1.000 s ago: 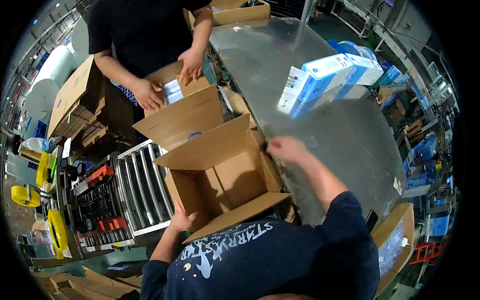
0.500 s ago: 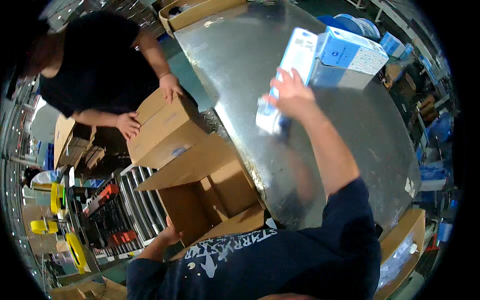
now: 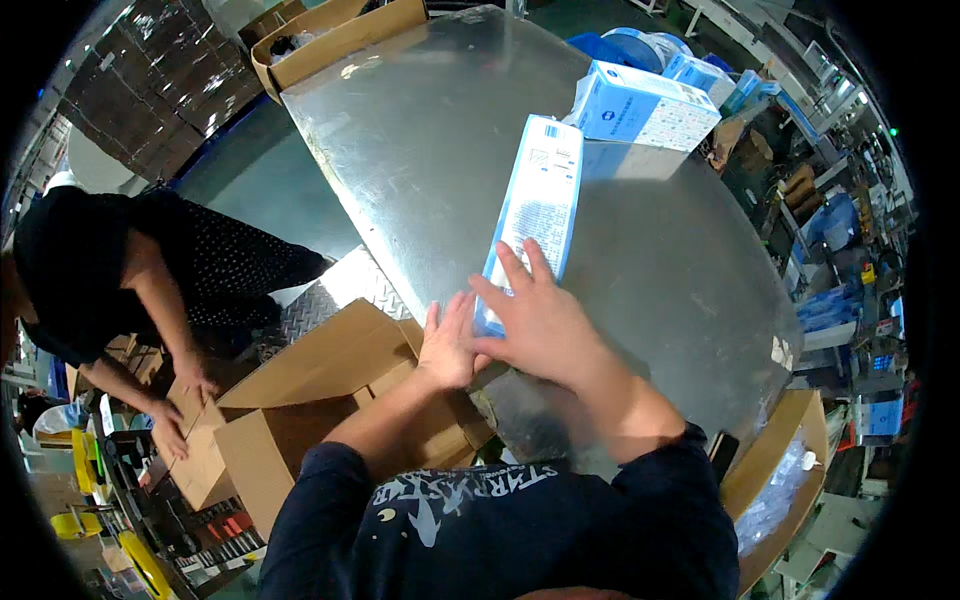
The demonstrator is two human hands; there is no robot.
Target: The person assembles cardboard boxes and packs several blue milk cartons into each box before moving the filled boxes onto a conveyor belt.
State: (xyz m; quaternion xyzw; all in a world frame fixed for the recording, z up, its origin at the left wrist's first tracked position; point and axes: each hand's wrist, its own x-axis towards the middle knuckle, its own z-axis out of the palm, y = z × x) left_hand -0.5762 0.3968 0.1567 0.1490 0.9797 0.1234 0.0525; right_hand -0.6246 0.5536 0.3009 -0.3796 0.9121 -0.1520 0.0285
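A long blue-and-white box (image 3: 540, 190) lies on the metal table in front of me, its printed side facing up. My right hand (image 3: 540, 325) rests on the box's near end with its fingers spread. Beside it, my left hand (image 3: 450, 345) touches the near left corner of the box, fingers stretched out and open. Below my left forearm stands an open cardboard carton (image 3: 320, 365) with its flaps up; part of its inside is hidden by my arm.
Several more blue-and-white boxes (image 3: 645, 105) stand at the metal table's (image 3: 680, 260) far right. At the left, a co-worker's hands (image 3: 180, 415) rest on another carton (image 3: 205, 465). A cardboard tray with clear plastic (image 3: 775, 500) sits at the near right. Another shallow carton (image 3: 340, 45) is at the far left corner.
My left hand has moved from the open carton up to the box. My right hand has shifted to the box's near end. The co-worker and their carton now appear further left and lower.
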